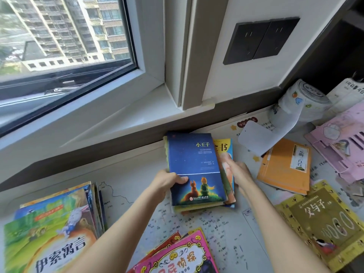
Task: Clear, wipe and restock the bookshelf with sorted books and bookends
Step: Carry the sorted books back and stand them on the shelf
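Working across from the left: a pile of picture books (55, 229) lay at the near left, with glossy card covers and fanned edges. Near centre, a pink book (177, 257) with a shiny cover rested on the printed map sheet (226, 229) covering the desk. The left hand (167, 184) gripped the left edge of a small stack, thumb on top of the blue book (195, 166), a matte, stiff-looking rectangle. The stack sat mid-desk, below the window sill; whether it touched the sheet, could not tell. The right hand (239, 172) curled round the stack's right edge.

Judged: several thin volumes of moderate weight, with smooth covers likely to slide over each other. Best squeezed at both long edges or supported underneath.

Further right, a white bookend (256, 137), a thin rounded sheet, overlapped the far corner of an orange book (283, 168). A yellow book (319, 227) lay near right, a pink slotted rack (338, 142) far right.
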A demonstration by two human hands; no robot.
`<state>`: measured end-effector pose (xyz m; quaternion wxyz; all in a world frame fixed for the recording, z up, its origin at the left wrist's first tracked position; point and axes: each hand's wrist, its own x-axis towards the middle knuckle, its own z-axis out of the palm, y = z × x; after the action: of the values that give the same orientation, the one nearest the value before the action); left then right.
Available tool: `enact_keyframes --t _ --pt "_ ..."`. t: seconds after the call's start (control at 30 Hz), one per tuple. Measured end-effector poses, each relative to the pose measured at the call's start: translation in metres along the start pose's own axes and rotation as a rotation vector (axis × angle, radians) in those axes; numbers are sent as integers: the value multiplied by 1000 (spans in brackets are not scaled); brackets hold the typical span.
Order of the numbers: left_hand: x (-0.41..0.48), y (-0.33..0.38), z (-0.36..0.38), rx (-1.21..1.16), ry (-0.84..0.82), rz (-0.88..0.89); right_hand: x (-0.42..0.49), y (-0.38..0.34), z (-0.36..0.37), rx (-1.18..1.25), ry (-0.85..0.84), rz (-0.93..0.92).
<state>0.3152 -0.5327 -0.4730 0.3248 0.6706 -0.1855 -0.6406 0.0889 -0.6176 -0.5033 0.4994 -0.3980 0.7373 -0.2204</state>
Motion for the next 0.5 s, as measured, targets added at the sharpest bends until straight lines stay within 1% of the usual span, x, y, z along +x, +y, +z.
enact_keyframes --t 0.17,0.27,0.33,0.4,0.47,0.5 --pt "3 7 17 181 -109 84 -24 -5 3 173 -201 -9" --pt "-2 7 20 211 -167 90 -44 -3 -1 239 -256 -7" --pt "-9 7 19 140 -176 97 -61 -5 -4 314 -266 -41" --pt "-17 12 17 1 -184 134 -75 -8 -5 390 -254 -106" --pt "-25 22 13 -132 -178 236 -86 -14 -7 432 -251 -223" --pt "-29 27 10 -157 -166 305 -91 -17 -8 443 -245 -296"
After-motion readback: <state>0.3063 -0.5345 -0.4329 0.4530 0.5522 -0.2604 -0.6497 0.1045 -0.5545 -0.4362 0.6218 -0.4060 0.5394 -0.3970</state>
